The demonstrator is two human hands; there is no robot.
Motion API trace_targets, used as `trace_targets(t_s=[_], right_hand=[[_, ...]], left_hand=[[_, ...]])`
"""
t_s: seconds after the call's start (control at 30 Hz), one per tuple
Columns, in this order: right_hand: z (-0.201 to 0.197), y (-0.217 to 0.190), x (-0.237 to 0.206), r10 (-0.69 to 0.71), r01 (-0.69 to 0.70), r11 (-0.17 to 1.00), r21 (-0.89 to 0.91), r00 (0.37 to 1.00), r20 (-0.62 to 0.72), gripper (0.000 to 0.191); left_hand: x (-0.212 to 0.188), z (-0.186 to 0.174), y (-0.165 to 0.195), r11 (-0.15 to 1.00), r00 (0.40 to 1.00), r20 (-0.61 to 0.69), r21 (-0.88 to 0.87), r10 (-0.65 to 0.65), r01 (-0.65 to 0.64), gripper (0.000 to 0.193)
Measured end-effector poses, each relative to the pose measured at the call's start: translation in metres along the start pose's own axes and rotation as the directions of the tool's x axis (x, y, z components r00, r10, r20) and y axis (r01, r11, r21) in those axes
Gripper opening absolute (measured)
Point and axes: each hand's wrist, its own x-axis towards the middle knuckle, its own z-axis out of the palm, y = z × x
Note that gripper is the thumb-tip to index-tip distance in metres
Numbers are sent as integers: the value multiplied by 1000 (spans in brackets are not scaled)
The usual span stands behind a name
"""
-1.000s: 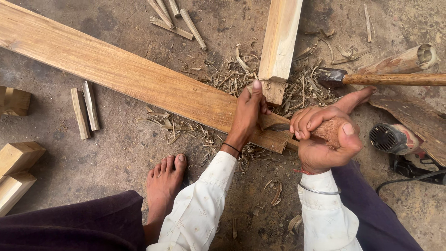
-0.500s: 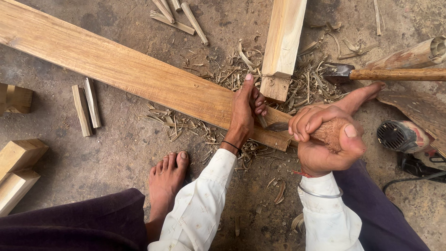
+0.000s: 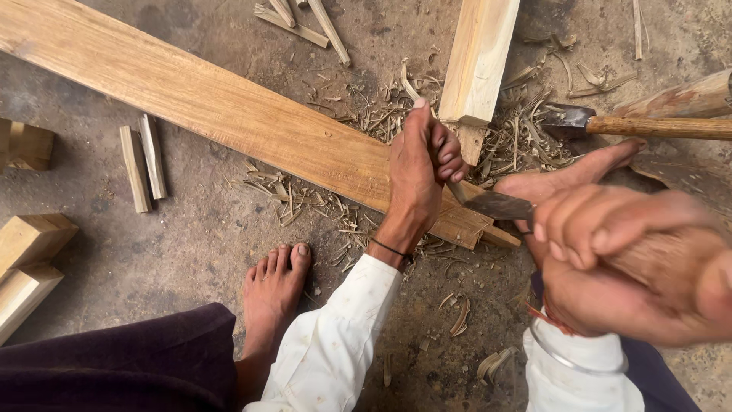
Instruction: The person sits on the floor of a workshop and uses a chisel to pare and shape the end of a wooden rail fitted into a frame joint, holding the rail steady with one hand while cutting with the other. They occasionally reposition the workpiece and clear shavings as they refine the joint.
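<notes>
My left hand (image 3: pixel 421 168) is closed on the lower end of a pale wooden post (image 3: pixel 479 61) where its cut tenon meets a long brown plank (image 3: pixel 198 99) lying on the ground. My right hand (image 3: pixel 618 259) is raised close to the camera, gripping the thick wooden handle of a dark-bladed tool (image 3: pixel 499 204). The blade points left toward the plank's end, just right of my left hand. The handle is mostly hidden by my fingers.
An axe (image 3: pixel 656 126) lies at the right. Wood shavings (image 3: pixel 526 141) litter the ground around the joint. Small offcuts (image 3: pixel 142 164) and blocks (image 3: pixel 27 255) lie at the left. My bare foot (image 3: pixel 274 286) rests on the dirt floor below the plank.
My right hand has lifted the tool up toward the camera and looks much larger. My left hand has stayed on the post's end.
</notes>
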Motion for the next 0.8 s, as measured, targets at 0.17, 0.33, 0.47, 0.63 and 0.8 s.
trace_targets(t_s=[0.17, 0.33, 0.47, 0.63, 0.8], right_hand=[[-7, 32, -12, 70, -73, 996, -53, 995, -69, 62], [-19, 33, -15, 123, -125, 992, -19, 990, -64, 62], [-25, 16, -12, 70, -73, 997, -23, 988, -138, 65], [-22, 16, -12, 94, -96, 995, -2, 980, -174, 62], [-14, 22, -10, 128, -130, 991, -2, 975, -183, 61]], left_hand=[[20, -2, 11, 997, 999, -36, 75, -8, 11, 49], [21, -11, -3, 970, 999, -3, 239, 49, -46, 47], [19, -27, -7, 955, 1000, 22, 295, 10, -16, 53], [21, -35, -13, 933, 985, 141, 333, 96, -139, 46], [22, -41, -19, 939, 979, 165, 300, 123, -168, 39]])
